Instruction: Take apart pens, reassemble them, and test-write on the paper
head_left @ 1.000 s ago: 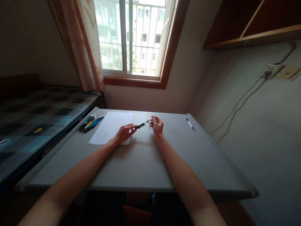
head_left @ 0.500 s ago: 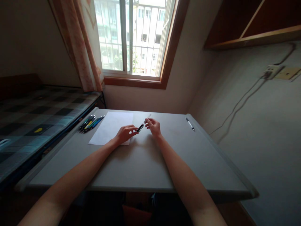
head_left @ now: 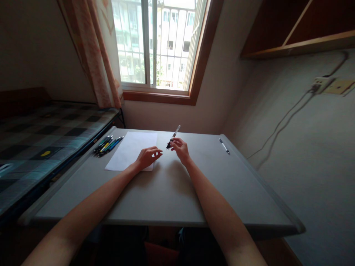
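While the right hand grasps the clear-and-black pen in its fingers above the tabletop, I judge that handling unfinished, the left hand hanging empty, loosely curled, and 1 other pen lying near the far right corner.

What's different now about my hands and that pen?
Your left hand has let go of the held pen, and your right hand now grips it alone. The pen has swung steeper, its clear end pointing up toward the window. The white paper, bunched pens and lone pen at right stayed put.
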`<state>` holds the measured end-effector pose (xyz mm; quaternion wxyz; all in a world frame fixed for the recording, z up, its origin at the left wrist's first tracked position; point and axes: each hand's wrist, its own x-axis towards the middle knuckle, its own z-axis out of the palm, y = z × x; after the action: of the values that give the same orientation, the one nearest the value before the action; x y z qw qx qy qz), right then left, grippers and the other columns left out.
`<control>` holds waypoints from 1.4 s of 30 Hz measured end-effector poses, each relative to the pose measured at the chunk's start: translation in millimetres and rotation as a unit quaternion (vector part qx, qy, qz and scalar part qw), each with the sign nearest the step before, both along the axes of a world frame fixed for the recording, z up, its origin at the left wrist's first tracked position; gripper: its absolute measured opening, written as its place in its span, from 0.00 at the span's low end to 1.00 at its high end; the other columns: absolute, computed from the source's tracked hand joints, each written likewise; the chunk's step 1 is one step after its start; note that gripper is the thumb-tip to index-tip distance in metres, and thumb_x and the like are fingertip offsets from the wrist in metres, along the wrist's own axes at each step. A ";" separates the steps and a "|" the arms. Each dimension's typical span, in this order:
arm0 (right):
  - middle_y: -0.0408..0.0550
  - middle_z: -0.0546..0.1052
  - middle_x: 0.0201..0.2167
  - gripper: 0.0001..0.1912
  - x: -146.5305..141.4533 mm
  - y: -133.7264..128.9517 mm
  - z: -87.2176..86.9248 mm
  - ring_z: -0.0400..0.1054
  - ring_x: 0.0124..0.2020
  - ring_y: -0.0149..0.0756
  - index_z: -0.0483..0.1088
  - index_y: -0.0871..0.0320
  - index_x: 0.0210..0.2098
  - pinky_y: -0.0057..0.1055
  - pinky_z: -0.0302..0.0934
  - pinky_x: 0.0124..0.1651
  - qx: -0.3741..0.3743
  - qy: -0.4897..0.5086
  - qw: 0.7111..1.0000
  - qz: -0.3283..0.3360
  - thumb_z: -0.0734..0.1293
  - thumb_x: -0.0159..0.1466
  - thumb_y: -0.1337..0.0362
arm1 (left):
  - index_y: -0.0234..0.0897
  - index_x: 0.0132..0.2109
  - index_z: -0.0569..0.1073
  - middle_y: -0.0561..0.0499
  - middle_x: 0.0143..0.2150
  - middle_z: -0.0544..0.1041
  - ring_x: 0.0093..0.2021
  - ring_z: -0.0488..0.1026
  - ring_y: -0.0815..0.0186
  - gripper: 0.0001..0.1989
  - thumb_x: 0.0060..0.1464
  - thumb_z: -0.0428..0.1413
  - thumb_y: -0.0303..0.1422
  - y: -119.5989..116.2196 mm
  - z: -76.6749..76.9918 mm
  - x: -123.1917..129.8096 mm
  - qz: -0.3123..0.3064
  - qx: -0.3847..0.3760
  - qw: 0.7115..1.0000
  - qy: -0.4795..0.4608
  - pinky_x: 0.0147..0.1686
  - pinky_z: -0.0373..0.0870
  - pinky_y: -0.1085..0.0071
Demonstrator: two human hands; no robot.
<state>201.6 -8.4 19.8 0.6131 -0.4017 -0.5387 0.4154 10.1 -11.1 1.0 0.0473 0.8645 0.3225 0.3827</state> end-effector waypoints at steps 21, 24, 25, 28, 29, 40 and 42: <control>0.55 0.76 0.40 0.14 58.0 1.3 -10.2 0.71 0.42 0.41 0.74 0.57 0.40 0.29 0.60 0.41 -0.177 -0.500 0.797 -0.290 0.60 0.59 0.61 | 0.40 0.38 0.76 0.53 0.32 0.75 0.24 0.67 0.75 0.09 0.56 0.50 0.32 0.4 -3.0 0.7 0.016 0.011 1.000 0.008 0.27 0.62 0.78; 0.57 0.76 0.40 0.14 59.3 0.7 -10.5 0.71 0.41 0.42 0.75 0.58 0.39 0.29 0.61 0.40 -0.189 -0.508 0.787 -0.295 0.61 0.59 0.60 | 0.40 0.38 0.76 0.53 0.32 0.75 0.24 0.67 0.75 0.10 0.56 0.50 0.32 0.1 -2.4 0.6 0.015 0.011 1.000 0.012 0.27 0.62 0.78; 0.57 0.76 0.40 0.14 59.7 0.7 -10.4 0.71 0.41 0.42 0.75 0.58 0.39 0.30 0.61 0.40 -0.192 -0.508 0.786 -0.296 0.61 0.59 0.60 | 0.40 0.37 0.76 0.53 0.31 0.75 0.24 0.67 0.75 0.10 0.56 0.50 0.32 0.1 -2.3 0.5 0.015 0.011 1.000 0.014 0.27 0.62 0.78; 0.56 0.77 0.39 0.14 60.4 0.1 -9.9 0.71 0.41 0.42 0.75 0.57 0.38 0.30 0.61 0.40 -0.192 -0.511 0.784 -0.296 0.62 0.58 0.60 | 0.40 0.37 0.76 0.53 0.30 0.75 0.23 0.67 0.75 0.10 0.56 0.50 0.32 0.2 -2.7 0.5 0.017 0.014 1.000 0.015 0.27 0.62 0.78; 0.56 0.77 0.39 0.13 60.3 -0.2 -9.7 0.71 0.41 0.42 0.75 0.57 0.38 0.31 0.61 0.40 -0.191 -0.513 0.783 -0.295 0.62 0.58 0.60 | 0.40 0.37 0.76 0.53 0.30 0.75 0.23 0.67 0.75 0.10 0.56 0.50 0.32 0.3 -2.9 0.6 0.017 0.015 1.000 0.014 0.27 0.62 0.78; 0.56 0.76 0.38 0.14 60.0 -1.8 -8.0 0.71 0.41 0.43 0.74 0.58 0.39 0.31 0.61 0.40 -0.199 -0.513 0.780 -0.299 0.61 0.59 0.59 | 0.40 0.37 0.76 0.54 0.29 0.76 0.23 0.67 0.74 0.09 0.54 0.51 0.31 0.1 -2.0 0.5 0.016 0.005 1.000 0.019 0.27 0.63 0.77; 0.56 0.76 0.38 0.15 60.6 -1.1 -8.8 0.71 0.41 0.42 0.73 0.58 0.40 0.31 0.61 0.40 -0.196 -0.510 0.780 -0.306 0.61 0.60 0.58 | 0.40 0.37 0.76 0.54 0.29 0.76 0.23 0.68 0.74 0.09 0.54 0.51 0.30 0.6 -2.5 0.4 0.014 0.003 1.000 0.014 0.27 0.63 0.77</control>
<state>262.1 -9.5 11.1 0.2519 -0.8097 -0.5287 0.0373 10.5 -10.5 -1.5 0.0348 0.8655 0.3335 0.3721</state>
